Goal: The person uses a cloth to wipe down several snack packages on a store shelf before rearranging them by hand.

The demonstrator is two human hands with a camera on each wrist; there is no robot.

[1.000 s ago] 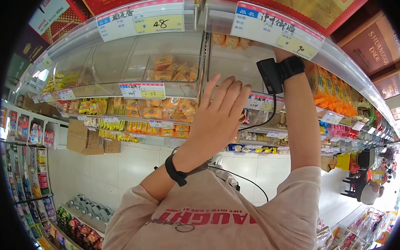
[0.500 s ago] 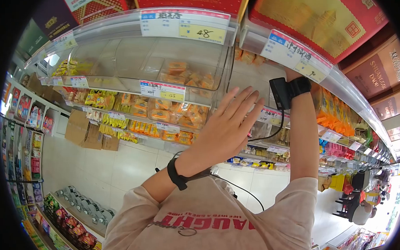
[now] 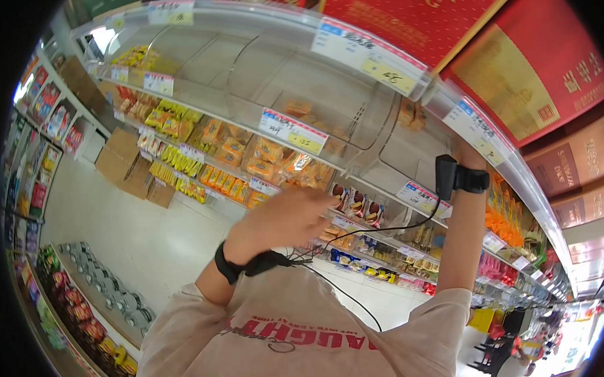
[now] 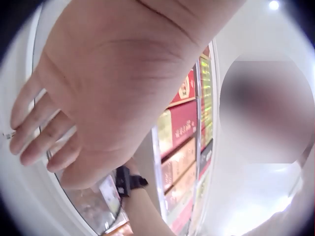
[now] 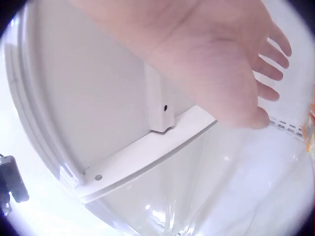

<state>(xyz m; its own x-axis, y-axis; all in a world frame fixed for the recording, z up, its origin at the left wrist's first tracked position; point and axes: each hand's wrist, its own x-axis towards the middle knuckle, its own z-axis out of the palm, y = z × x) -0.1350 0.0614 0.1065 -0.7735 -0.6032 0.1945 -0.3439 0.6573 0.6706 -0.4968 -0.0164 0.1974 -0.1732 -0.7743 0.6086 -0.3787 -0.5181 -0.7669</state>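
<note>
My left hand (image 3: 284, 218) hovers in front of the lower snack shelves, its palm and loosely extended fingers showing in the left wrist view with nothing held. Behind it in the head view are orange-wrapped snack packs (image 3: 266, 156). My right hand (image 5: 216, 64) reaches into a shelf compartment beneath the upper ledge, its fingers extended and holding nothing. A clear plastic divider (image 5: 197, 157) shows below that hand. In the head view, the upper shelf's price tag (image 3: 476, 129) hides most of the right hand. Small packs (image 3: 411, 116) lie at the back of that compartment.
Red gift boxes (image 3: 523, 70) stand along the top shelf. Orange bags (image 3: 507, 207) hang right of the right forearm. A black cable (image 3: 388, 229) runs between the wrists. Cardboard boxes (image 3: 124, 160) sit on the floor at left, and a person (image 3: 513, 366) is far right.
The head view has turned, with the shelves now slanting down to the right. My left hand has dropped away from the shelf edge and turned sideways. My right hand stays inside the compartment.
</note>
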